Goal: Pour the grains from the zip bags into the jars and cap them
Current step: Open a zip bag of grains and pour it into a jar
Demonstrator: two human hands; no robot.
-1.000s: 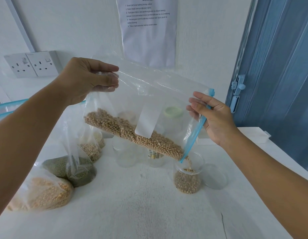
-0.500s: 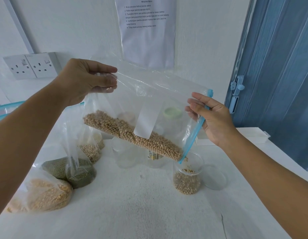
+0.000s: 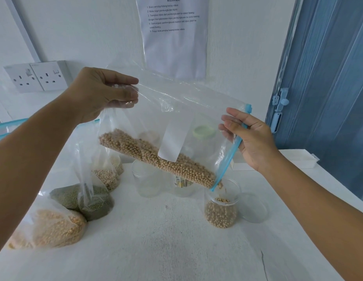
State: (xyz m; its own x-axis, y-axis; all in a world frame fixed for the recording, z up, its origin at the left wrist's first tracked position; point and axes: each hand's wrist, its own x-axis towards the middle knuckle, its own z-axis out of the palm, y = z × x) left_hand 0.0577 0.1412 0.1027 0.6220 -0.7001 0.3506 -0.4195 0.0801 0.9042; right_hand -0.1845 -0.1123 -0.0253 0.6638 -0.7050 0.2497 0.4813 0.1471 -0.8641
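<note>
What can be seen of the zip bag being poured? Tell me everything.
The zip bag is clear, thin plastic with a blue zip strip and a white label patch. It hangs tilted above the table, its zip end lowest over the open jar. Tan round grains lie along its lower edge, spilling into the jar. The left hand pinches its raised corner; the right hand holds the zip edge.

Clear zip bag point(image 3: 197, 110) with blue zip strip point(image 3: 229, 159) and white label point(image 3: 172, 142) holds tan grains point(image 3: 156, 159); at 8 o'clock, dark green bag point(image 3: 85, 201).
</note>
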